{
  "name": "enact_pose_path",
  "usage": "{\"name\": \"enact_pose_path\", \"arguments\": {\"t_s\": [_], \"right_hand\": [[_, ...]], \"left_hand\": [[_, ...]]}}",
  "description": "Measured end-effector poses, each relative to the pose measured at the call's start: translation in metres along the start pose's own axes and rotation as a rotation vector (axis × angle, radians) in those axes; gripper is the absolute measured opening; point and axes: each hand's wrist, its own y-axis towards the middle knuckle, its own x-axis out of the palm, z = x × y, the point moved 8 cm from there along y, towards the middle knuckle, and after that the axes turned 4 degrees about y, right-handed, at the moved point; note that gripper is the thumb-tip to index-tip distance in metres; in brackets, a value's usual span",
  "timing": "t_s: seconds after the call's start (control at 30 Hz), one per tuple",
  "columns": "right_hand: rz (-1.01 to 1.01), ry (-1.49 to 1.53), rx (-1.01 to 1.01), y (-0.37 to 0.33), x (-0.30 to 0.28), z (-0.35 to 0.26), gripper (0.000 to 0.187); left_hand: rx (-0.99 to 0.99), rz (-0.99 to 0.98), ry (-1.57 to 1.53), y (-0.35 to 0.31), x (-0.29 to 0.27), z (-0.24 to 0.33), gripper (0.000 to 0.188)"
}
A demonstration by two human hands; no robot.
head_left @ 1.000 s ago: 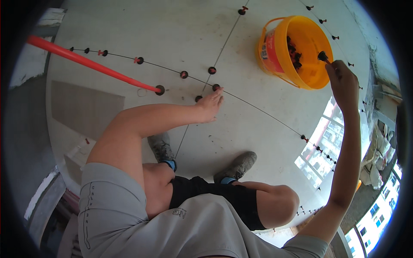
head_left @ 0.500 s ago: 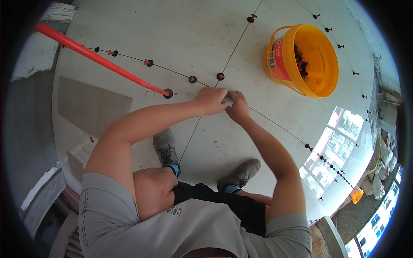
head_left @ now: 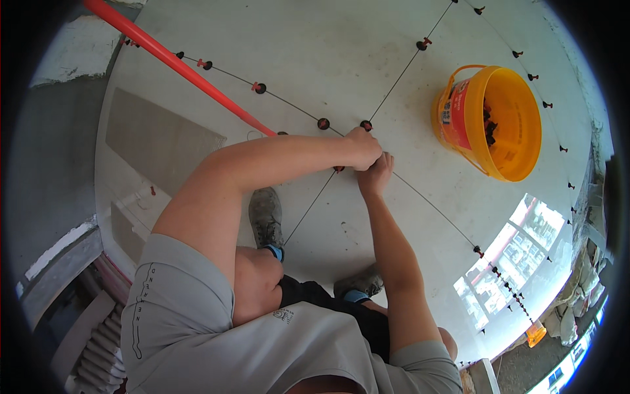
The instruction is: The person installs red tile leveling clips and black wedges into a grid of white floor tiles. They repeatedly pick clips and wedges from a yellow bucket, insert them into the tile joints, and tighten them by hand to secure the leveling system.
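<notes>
Both hands meet at the tile joint crossing: left hand (head_left: 364, 148) curled narrow, knuckles up, fingers pinched down on something small at the joint; right hand (head_left: 375, 174) pressed just beside it, fingers folded under, touching the left. What exactly sits between the fingers is hidden; cannot tell if either grips a clip. Open room: bare pale floor tile (head_left: 341, 52) ahead of the hands up to the far joint line, and more bare tile to the right toward the orange bucket (head_left: 489, 121), which stands well apart from the hands. Left side is bounded by a long red pole (head_left: 177, 62) lying diagonally, its near end stopping just short of the left forearm. Near side is crowded by the person's own knees and two dusty shoes (head_left: 266, 213). Left forearm runs nearly level from the left, elbow bent; right forearm comes straight up from below, wrist slightly cocked. Red-and-black levelling clips (head_left: 323, 123) sit spaced along the dark joint lines, two just beyond the left hand, one (head_left: 338, 169) touching under the left wrist. More dark clips lie piled inside the bucket. A glossy window reflection shows on the tile at lower right.
</notes>
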Motion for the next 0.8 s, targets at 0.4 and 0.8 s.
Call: {"name": "enact_pose_path", "arguments": {"t_s": [0.4, 0.8], "right_hand": [[-0.828, -0.088, -0.402, 0.051, 0.006, -0.019, 0.015], [-0.829, -0.277, -0.606, 0.049, -0.017, -0.058, 0.009]], "left_hand": [[-0.125, -0.028, -0.298, -0.024, 0.002, -0.014, 0.032], [-0.387, 0.023, -0.297, -0.018, 0.025, -0.076, 0.042]]}}
